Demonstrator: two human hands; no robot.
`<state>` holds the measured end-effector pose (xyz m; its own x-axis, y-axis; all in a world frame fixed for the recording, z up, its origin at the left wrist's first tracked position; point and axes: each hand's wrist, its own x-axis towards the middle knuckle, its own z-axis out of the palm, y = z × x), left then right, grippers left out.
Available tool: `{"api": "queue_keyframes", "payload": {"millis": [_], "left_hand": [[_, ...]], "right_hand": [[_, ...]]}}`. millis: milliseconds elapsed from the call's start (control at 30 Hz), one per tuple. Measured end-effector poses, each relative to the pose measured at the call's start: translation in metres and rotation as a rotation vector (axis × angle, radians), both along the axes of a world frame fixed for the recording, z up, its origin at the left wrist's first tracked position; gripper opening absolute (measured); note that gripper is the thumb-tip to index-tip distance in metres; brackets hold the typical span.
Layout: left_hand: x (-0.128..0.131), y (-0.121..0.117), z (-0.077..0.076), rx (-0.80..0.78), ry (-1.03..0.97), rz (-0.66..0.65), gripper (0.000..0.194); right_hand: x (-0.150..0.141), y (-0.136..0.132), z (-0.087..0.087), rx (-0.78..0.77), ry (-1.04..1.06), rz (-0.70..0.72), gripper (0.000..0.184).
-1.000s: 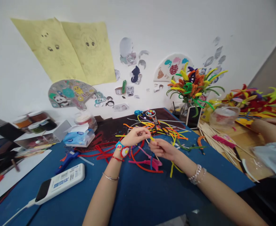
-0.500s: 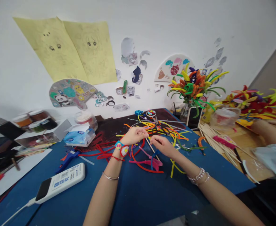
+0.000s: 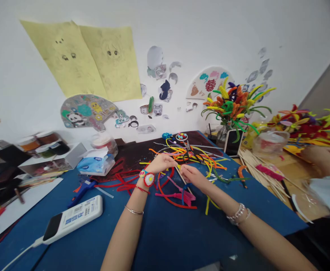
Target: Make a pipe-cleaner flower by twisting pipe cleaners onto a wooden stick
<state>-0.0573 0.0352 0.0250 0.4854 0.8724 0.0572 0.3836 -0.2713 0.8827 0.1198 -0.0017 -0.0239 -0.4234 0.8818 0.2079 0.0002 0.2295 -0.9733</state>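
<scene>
In the head view, my left hand (image 3: 162,163) pinches a short piece of yellow pipe cleaner (image 3: 178,166). My right hand (image 3: 193,176) meets it from the other side, thumb and fingers closed at the yellow piece; most of it is hidden by fingertips. Below the hands a pale thin stick (image 3: 180,175) slants down, and I cannot tell whether it is held. A pink pipe-cleaner shape (image 3: 188,197) with a blue strand lies under my right hand. Red pipe cleaners (image 3: 125,184) spread left of my wrist. Orange and yellow ones lie beyond the fingers.
Scissors (image 3: 189,150) rest on the pile. A blue glue gun (image 3: 82,191), a white power bank (image 3: 76,218) and a tissue pack (image 3: 96,162) are at left. At right stand a phone (image 3: 233,143) and a pipe-cleaner bouquet (image 3: 232,101); another person's hand (image 3: 318,158) is farther right.
My hands drew slightly apart half a second ago, the right one lifting off the yellow piece; now its fingertips are back against it. The view has shifted slightly.
</scene>
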Motion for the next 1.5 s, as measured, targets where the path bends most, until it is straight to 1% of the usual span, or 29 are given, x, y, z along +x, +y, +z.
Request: {"api": "queue_keyframes", "payload": {"millis": [67, 100, 200, 300, 467, 567, 667, 800, 900, 1000, 1067, 1200, 1333, 1433, 1500], "left_hand": [[-0.004, -0.002, 0.003, -0.001, -0.061, -0.070, 0.036], [-0.005, -0.002, 0.004, -0.001, -0.088, -0.102, 0.037], [-0.004, -0.003, 0.006, 0.006, -0.137, -0.195, 0.037], [-0.002, -0.003, 0.006, 0.022, -0.157, -0.253, 0.035], [-0.003, -0.002, 0.004, 0.029, -0.158, -0.263, 0.032], [-0.003, -0.001, 0.002, -0.006, -0.149, -0.292, 0.033], [-0.003, -0.001, 0.001, -0.007, -0.152, -0.309, 0.032], [0.000, -0.003, 0.001, -0.001, -0.214, -0.322, 0.029], [0.002, -0.003, 0.002, 0.026, -0.248, -0.324, 0.026], [0.002, -0.002, 0.002, 0.066, -0.230, -0.325, 0.024], [0.001, 0.000, 0.000, 0.082, -0.224, -0.300, 0.023], [0.003, 0.001, -0.004, 0.058, -0.293, -0.210, 0.023], [0.009, -0.002, -0.003, 0.060, -0.328, -0.152, 0.024], [0.012, -0.003, -0.001, 0.096, -0.303, -0.110, 0.027], [0.011, -0.003, -0.001, 0.107, -0.268, -0.083, 0.029]], "right_hand": [[0.000, -0.002, 0.005, -0.273, 0.203, 0.178, 0.022], [0.001, -0.004, 0.007, -0.382, 0.289, 0.257, 0.020], [0.003, -0.007, 0.012, -0.618, 0.444, 0.438, 0.016], [0.005, -0.008, 0.013, -0.762, 0.525, 0.525, 0.017], [0.007, -0.009, 0.015, -0.847, 0.564, 0.546, 0.016], [0.008, -0.009, 0.015, -0.864, 0.574, 0.566, 0.016], [0.009, -0.009, 0.015, -0.886, 0.571, 0.605, 0.016], [0.009, -0.009, 0.016, -0.911, 0.582, 0.639, 0.014], [0.010, -0.009, 0.017, -0.920, 0.578, 0.633, 0.015], [0.010, -0.009, 0.018, -0.913, 0.563, 0.632, 0.015], [0.010, -0.010, 0.018, -0.889, 0.548, 0.626, 0.015], [0.007, -0.011, 0.017, -0.773, 0.519, 0.554, 0.016], [0.005, -0.009, 0.015, -0.632, 0.504, 0.446, 0.017], [0.006, -0.006, 0.013, -0.489, 0.460, 0.361, 0.022], [0.006, -0.004, 0.011, -0.362, 0.396, 0.269, 0.025]]}}
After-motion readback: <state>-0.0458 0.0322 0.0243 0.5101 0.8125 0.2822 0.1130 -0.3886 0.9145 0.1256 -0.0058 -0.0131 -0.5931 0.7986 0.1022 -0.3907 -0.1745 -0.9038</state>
